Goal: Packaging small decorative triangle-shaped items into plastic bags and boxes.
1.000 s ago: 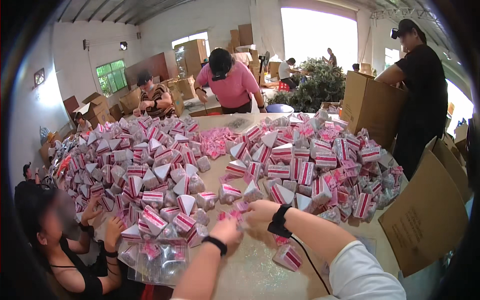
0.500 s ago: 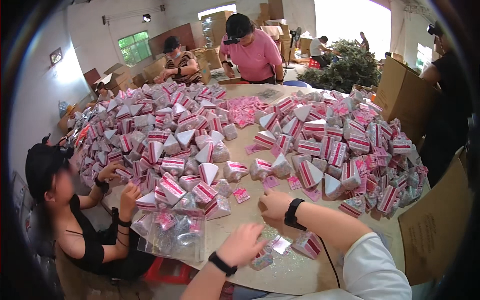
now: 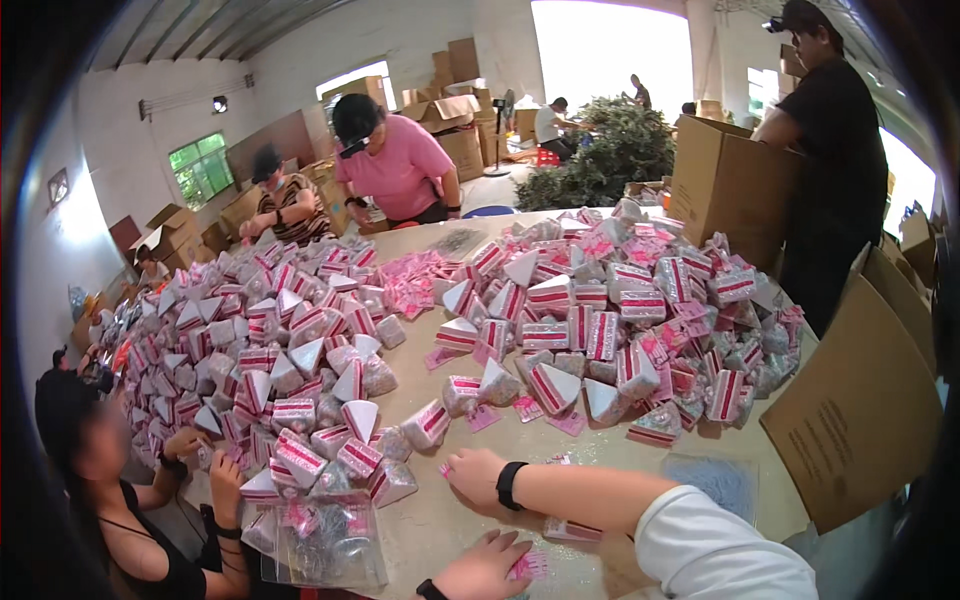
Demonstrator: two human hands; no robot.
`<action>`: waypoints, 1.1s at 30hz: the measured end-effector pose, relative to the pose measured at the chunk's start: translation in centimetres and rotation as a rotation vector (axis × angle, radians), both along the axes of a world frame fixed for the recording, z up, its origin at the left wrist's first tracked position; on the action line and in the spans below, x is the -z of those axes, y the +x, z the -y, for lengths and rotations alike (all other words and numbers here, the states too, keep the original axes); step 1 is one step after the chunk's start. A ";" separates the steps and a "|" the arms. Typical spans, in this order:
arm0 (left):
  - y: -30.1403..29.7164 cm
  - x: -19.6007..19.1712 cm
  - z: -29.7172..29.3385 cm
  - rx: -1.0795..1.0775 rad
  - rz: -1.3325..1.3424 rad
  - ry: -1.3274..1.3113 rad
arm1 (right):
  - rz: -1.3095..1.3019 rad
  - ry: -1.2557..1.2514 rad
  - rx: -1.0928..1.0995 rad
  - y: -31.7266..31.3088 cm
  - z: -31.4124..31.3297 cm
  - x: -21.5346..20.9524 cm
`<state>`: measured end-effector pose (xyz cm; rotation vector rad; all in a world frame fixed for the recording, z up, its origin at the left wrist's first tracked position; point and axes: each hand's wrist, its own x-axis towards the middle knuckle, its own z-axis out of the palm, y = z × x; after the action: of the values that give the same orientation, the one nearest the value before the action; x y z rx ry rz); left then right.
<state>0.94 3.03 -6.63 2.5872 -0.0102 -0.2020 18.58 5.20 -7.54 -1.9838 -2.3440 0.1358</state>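
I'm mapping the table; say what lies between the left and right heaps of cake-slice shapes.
Head view: a pile of pink tags lies between left heap and right heap, toward the far side.

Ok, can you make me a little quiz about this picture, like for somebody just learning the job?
1. What colour is the small card at the fingertips of the left hand?
2. Pick one: what shape are most of the striped pieces heaped on the table?
A) round balls
B) wedges, like slices of cake
C) long tubes
3. True or false: the right hand is nearer the heaped pieces than the left hand is.

Key:
1. Pink.
2. B.
3. True: the right hand is close to the front of the heap, while the left hand is down by the lower edge of the picture.
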 end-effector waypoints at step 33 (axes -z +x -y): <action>1.8 -2.3 6.7 -0.064 -0.291 -0.151 | -0.895 0.677 0.220 4.3 16.2 -10.9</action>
<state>2.70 -3.66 -4.35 2.3821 0.1569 -0.5306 22.90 -11.03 3.39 -1.3946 -1.3506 0.1475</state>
